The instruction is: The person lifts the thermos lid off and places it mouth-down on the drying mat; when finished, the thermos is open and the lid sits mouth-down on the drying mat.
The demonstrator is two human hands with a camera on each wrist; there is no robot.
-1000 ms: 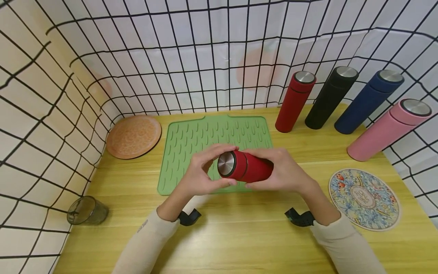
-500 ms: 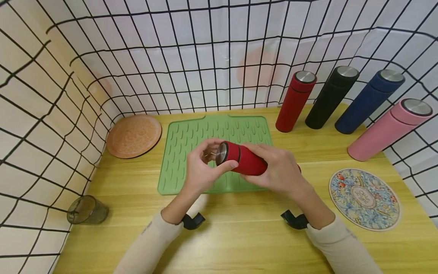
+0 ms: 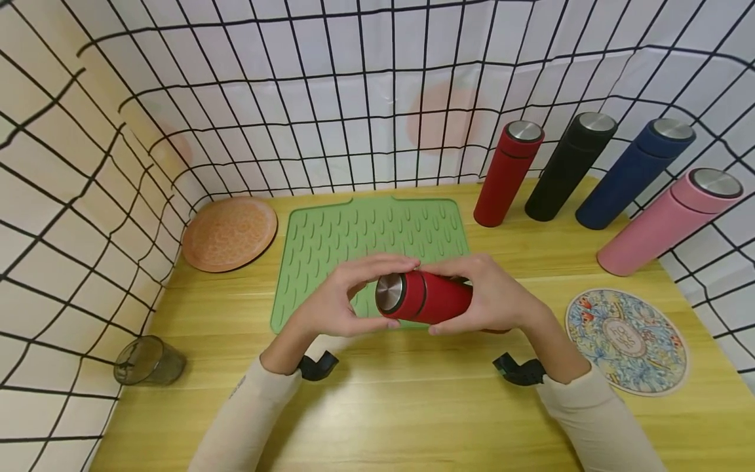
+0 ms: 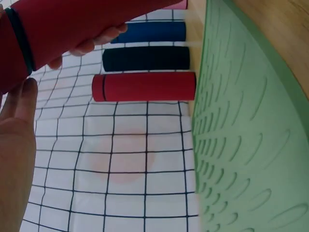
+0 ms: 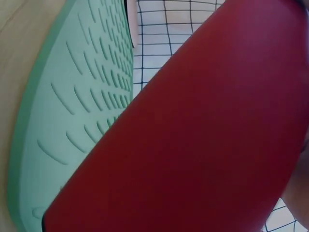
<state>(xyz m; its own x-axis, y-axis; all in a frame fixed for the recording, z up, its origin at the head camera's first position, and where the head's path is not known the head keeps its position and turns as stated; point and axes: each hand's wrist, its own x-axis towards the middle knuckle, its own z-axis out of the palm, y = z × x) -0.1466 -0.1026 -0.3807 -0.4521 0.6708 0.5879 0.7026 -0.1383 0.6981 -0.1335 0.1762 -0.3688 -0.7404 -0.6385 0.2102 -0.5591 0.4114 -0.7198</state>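
A red bottle [image 3: 445,298] with a steel-topped lid [image 3: 390,292] is held tilted above the front part of the green mat [image 3: 330,249], lid toward the left. My right hand [image 3: 492,295] grips its body, thumb below and fingers over the top. Around the lid end curves my left hand [image 3: 345,298], thumb beneath and fingers above. In the left wrist view the left hand [image 4: 18,145] touches the bottle [image 4: 72,29] near the dark ring. The bottle [image 5: 193,125] fills much of the right wrist view and hides most of the right hand.
Red [image 3: 508,174], black [image 3: 571,167], blue [image 3: 634,174] and pink [image 3: 666,223] bottles stand at the back right. A patterned round mat [image 3: 626,342] lies at the right, an orange-brown disc [image 3: 230,234] at the back left, a glass [image 3: 150,360] at the front left. Wire grid surrounds the table.
The left hand swung inward with its thumb on the lid, then back out with fingers extended. The bottle tilted and shifted a little, then returned near its earlier pose, slightly lower.
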